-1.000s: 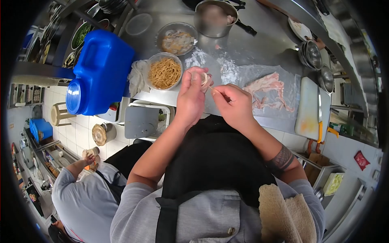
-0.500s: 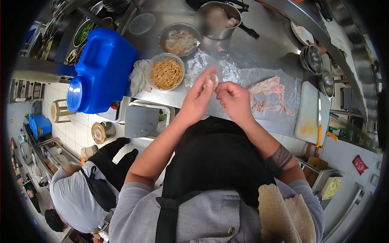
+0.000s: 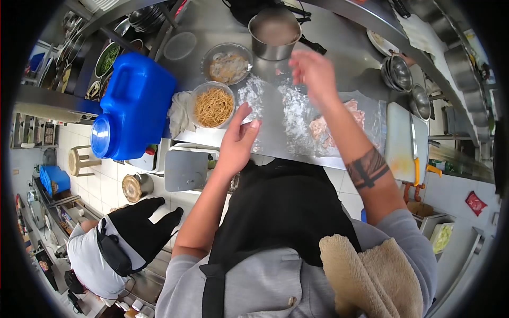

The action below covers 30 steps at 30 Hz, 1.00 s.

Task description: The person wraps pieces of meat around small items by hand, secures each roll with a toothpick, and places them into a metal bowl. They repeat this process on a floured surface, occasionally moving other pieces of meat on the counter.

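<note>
A stainless steel counter (image 3: 344, 47) is stretching across the top and catching bright overhead light. White floor tiles (image 3: 103, 177) are showing below its edge, where a pale stool (image 3: 79, 159) is standing and a blue crate (image 3: 53, 179) is sitting nearby. A raised steel shelf (image 3: 456, 50) is running along the right.

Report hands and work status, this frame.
Left hand open beside clear bowl of tan sticks. Right hand raised near round steel pot, grip blurred. Nothing blocking.
</note>
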Available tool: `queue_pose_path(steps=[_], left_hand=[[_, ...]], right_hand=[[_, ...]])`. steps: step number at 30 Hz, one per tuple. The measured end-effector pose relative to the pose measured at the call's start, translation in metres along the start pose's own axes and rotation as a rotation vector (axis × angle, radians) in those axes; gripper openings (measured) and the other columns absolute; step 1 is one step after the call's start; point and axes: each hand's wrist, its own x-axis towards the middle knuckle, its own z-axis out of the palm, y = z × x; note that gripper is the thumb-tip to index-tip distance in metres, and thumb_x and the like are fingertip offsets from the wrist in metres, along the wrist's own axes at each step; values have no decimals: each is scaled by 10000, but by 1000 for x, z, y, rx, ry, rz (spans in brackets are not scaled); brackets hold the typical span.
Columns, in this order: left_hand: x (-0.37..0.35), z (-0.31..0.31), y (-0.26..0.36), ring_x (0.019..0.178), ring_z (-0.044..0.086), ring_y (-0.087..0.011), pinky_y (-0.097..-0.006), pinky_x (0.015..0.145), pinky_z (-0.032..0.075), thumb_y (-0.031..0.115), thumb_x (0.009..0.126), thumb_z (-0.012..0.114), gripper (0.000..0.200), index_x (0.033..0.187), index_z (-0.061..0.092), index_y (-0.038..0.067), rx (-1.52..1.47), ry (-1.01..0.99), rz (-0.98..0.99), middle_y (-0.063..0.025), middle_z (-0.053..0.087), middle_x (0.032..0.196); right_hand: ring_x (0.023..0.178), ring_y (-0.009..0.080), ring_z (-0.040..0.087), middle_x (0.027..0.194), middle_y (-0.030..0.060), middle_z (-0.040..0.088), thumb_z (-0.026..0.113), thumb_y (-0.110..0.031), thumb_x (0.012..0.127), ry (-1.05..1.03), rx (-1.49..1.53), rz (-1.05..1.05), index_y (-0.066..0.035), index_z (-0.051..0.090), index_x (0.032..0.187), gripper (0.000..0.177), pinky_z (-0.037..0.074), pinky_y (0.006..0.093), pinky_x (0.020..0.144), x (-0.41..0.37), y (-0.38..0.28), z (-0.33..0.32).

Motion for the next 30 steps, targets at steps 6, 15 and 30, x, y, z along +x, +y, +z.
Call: queue_pose_path(steps=[6, 15, 30], left_hand=[[-12, -10, -17, 1161, 690, -199, -333, 987, 549, 220, 1108, 639, 506, 1537, 489, -3, -37, -5, -128, -129, 610, 1435], [15, 59, -60, 1069, 712, -229, -356, 986, 550, 133, 1022, 706, 382, 1379, 638, 17, 397, -343, -65, -151, 716, 1242], [126, 237, -98, 1242, 567, -479, -512, 1090, 484, 118, 933, 715, 534, 1402, 552, -77, 1037, -434, 352, -278, 605, 1356]], right_hand=[[654, 93, 624, 889, 52, 737, 672, -134, 1027, -23, -154, 185, 6, 754, 1148, 202, 504, 277, 546, -123, 105, -54], [839, 155, 714, 962, 91, 777, 754, -125, 962, 314, -481, 43, -18, 778, 1104, 179, 568, 326, 792, -174, 134, -164], [958, 416, 701, 1096, 196, 743, 716, -132, 880, 541, -1114, -191, -22, 767, 1050, 209, 537, 504, 995, -88, 133, -309]])
